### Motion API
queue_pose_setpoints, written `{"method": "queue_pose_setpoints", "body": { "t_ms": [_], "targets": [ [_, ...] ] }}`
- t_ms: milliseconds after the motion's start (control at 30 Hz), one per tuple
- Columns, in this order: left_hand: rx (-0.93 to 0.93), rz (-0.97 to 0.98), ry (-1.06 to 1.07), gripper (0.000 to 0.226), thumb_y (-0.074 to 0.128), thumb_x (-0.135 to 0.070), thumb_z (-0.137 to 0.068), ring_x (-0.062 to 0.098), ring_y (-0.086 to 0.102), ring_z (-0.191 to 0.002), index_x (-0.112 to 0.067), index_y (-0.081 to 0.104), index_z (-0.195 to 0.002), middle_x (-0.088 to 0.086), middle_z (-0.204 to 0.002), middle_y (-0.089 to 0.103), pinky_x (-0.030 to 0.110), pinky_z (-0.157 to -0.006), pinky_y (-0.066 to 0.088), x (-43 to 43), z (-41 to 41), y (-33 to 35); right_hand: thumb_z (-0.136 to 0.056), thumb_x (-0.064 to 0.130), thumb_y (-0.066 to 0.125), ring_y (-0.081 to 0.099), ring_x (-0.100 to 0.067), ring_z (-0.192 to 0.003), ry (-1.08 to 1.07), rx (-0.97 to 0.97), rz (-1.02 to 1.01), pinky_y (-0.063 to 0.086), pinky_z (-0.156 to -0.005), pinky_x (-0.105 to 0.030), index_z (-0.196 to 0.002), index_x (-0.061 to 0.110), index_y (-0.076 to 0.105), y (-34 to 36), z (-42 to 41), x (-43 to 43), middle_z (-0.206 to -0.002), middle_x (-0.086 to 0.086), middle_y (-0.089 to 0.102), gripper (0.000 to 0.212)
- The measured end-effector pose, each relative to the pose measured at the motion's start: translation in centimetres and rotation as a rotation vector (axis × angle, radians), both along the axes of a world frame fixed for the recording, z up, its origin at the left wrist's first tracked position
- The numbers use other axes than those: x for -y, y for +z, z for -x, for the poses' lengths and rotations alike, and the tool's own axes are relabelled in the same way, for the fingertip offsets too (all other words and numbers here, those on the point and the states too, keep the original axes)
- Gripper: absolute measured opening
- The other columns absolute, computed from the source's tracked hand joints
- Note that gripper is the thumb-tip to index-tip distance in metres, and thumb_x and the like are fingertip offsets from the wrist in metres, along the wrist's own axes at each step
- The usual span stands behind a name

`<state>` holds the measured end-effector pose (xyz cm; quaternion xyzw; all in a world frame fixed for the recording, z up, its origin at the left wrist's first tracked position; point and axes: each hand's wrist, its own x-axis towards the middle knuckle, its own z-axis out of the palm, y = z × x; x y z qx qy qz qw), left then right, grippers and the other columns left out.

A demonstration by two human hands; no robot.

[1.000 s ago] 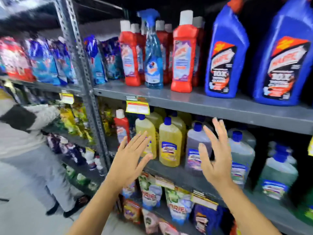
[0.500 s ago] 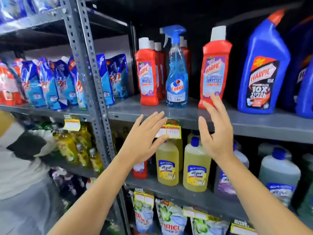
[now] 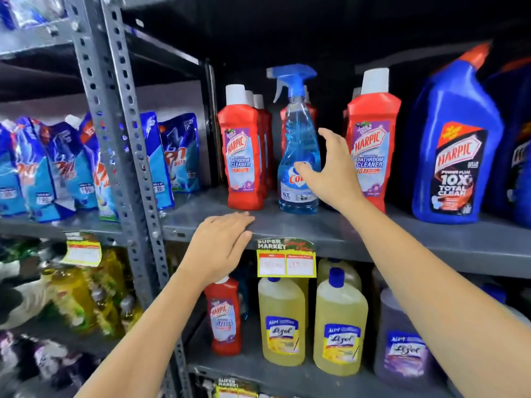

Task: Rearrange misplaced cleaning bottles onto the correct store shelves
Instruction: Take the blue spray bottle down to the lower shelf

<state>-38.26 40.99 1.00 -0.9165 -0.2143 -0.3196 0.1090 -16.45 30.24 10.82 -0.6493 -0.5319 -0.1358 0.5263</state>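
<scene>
since a moment ago your right hand (image 3: 330, 175) has reached up from below the shelf edge to the blue colin spray bottle (image 3: 298, 156), fingers spread wide with the thumb tip against its label and nothing gripped yet, while your left hand (image 3: 219, 251) has settled flat, fingers together, on the front lip of the grey shelf (image 3: 402, 239). the spray bottle stands upright between red harpic bathroom cleaner bottles (image 3: 244, 162), with a blue harpic "10x total clean" bottle (image 3: 457, 156) further right. below, a "super market" price tag (image 3: 286, 258) hangs over yellow lizol bottles (image 3: 283, 323), beside one red harpic bottle (image 3: 224, 317).
</scene>
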Motion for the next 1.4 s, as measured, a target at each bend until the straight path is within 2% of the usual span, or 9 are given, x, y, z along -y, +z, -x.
{"method": "queue_pose_setpoints", "body": {
  "t_ms": [167, 267, 367, 667, 833, 1067, 1133, 1233, 1400],
  "targets": [
    [0.033, 0.002, -0.003, 0.049, 0.031, -0.036, -0.1, 0.028, 0.059, -0.119, -0.01, 0.062, -0.128, 0.011, -0.129, 0.063, 0.047, -0.094, 0.047, -0.3, 0.0, -0.5, -0.072, 0.043, 0.08, 0.055, -0.023, -0.123, 0.001, -0.226, 0.13, 0.044, -0.104, -0.039, -0.147, 0.018, 0.031, 1.2, -1.1, -2.1, -0.138, -0.007, 0.055, 0.093],
    [0.025, 0.015, -0.008, 0.051, 0.03, -0.037, -0.1, 0.028, 0.058, -0.12, -0.01, 0.062, -0.129, 0.01, -0.13, 0.063, 0.047, -0.096, 0.046, -0.3, 0.0, -0.6, -0.068, 0.03, 0.086, 0.065, -0.017, -0.107, 0.093, -0.326, 0.144, 0.051, -0.098, -0.041, -0.124, 0.018, 0.051, 0.5, -1.7, -2.8, -0.119, -0.001, 0.067, 0.067],
    [0.034, 0.018, -0.001, 0.05, 0.03, -0.036, -0.1, 0.028, 0.058, -0.12, -0.011, 0.063, -0.127, 0.009, -0.129, 0.064, 0.045, -0.096, 0.045, -0.4, -0.1, -0.8, -0.069, 0.021, 0.086, 0.067, -0.016, -0.102, 0.106, -0.357, 0.138, 0.053, -0.095, -0.04, -0.111, 0.02, 0.055, 0.0, -1.8, -3.1, -0.111, -0.001, 0.069, 0.052],
    [0.042, 0.017, -0.012, 0.053, 0.026, -0.039, -0.1, 0.028, 0.058, -0.12, -0.012, 0.063, -0.128, 0.008, -0.129, 0.064, 0.045, -0.097, 0.045, -0.5, -0.1, -0.8, -0.073, 0.016, 0.083, 0.063, -0.014, -0.095, 0.036, -0.333, 0.075, 0.051, -0.081, -0.026, -0.112, 0.018, 0.053, -0.1, -0.1, -2.8, -0.11, 0.0, 0.066, 0.049],
    [0.036, -0.011, -0.032, 0.053, 0.027, -0.04, -0.1, 0.028, 0.057, -0.121, -0.012, 0.061, -0.128, 0.008, -0.13, 0.063, 0.045, -0.098, 0.043, -0.8, 0.1, -1.0, -0.071, 0.023, 0.084, 0.062, -0.013, -0.097, -0.072, -0.218, -0.007, 0.051, -0.093, -0.035, -0.118, 0.013, 0.053, -0.9, 1.7, -1.4, -0.105, 0.006, 0.064, 0.057],
    [0.056, -0.071, -0.171, 0.056, 0.031, -0.039, -0.102, 0.026, 0.023, -0.146, -0.007, 0.038, -0.148, 0.011, -0.156, 0.033, 0.049, -0.117, 0.017, -0.1, 2.6, -3.7, -0.072, 0.031, 0.082, 0.066, -0.009, -0.102, 0.035, -0.215, -0.208, 0.052, -0.095, -0.037, -0.111, 0.021, 0.054, -2.0, 5.2, 2.3, -0.111, 0.002, 0.068, 0.049],
    [0.063, -0.063, -0.211, 0.054, 0.035, -0.036, -0.102, 0.025, 0.013, -0.149, -0.009, 0.038, -0.149, 0.01, -0.16, 0.022, 0.05, -0.118, 0.011, 0.2, 4.1, -5.6, -0.07, 0.038, 0.082, 0.066, -0.011, -0.108, 0.039, -0.226, -0.255, 0.051, -0.098, -0.038, -0.118, 0.016, 0.056, -2.2, 6.6, 3.7, -0.116, 0.0, 0.068, 0.06],
    [0.028, 0.029, -0.235, 0.047, 0.036, -0.034, -0.102, 0.026, 0.021, -0.146, -0.011, 0.048, -0.141, 0.011, -0.159, 0.025, 0.05, -0.116, 0.019, 0.0, 6.6, -10.0, -0.073, 0.027, 0.084, 0.067, -0.011, -0.107, 0.127, -0.242, -0.232, 0.053, -0.094, -0.035, -0.12, 0.014, 0.054, -3.4, 9.0, 6.2, -0.115, 0.001, 0.069, 0.057],
    [-0.205, 0.381, -0.274, 0.056, 0.023, -0.051, -0.103, 0.023, 0.042, -0.134, -0.018, 0.052, -0.138, 0.001, -0.152, 0.039, 0.037, -0.106, 0.036, -0.9, 10.0, -20.6, -0.063, 0.004, 0.088, 0.07, -0.003, -0.092, 0.169, -0.329, -0.014, 0.055, -0.084, -0.023, -0.104, 0.035, 0.056, -11.5, 12.1, 8.7, -0.098, 0.018, 0.074, 0.06]
  ]
}}
